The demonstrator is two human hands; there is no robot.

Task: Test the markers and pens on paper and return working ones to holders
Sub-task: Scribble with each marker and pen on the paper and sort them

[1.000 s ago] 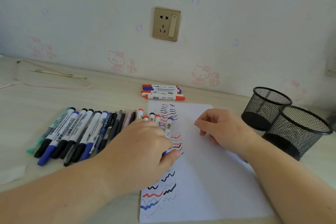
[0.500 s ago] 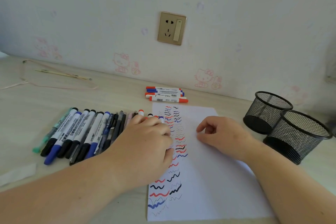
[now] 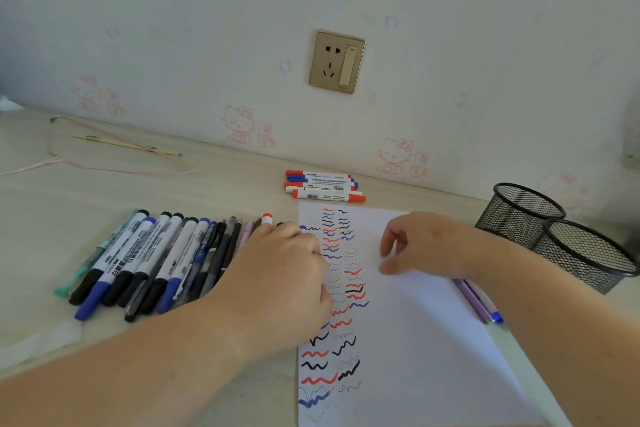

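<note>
A white paper sheet (image 3: 426, 340) covered in red, blue and black squiggles lies in front of me. Left of it runs a row of markers and pens (image 3: 149, 260). My left hand (image 3: 280, 284) lies palm down over the row's right end at the paper's edge, fingers curled over a few markers; a red cap (image 3: 266, 218) and a blue cap (image 3: 303, 227) stick out past it. My right hand (image 3: 422, 246) rests on the paper, fingers loosely curled, holding nothing. Two black mesh holders (image 3: 519, 215) (image 3: 588, 253) stand at the right.
A small stack of red and blue markers (image 3: 323, 189) lies by the wall behind the paper. Purple and blue pens (image 3: 478, 302) lie at the paper's right edge under my right forearm. A cord and thin sticks (image 3: 124, 146) sit far left. A wall socket (image 3: 336, 61) is above.
My left hand has drawn the few markers leftward off the paper against the row. My right hand stays on the sheet, and the pens under its forearm have come into view.
</note>
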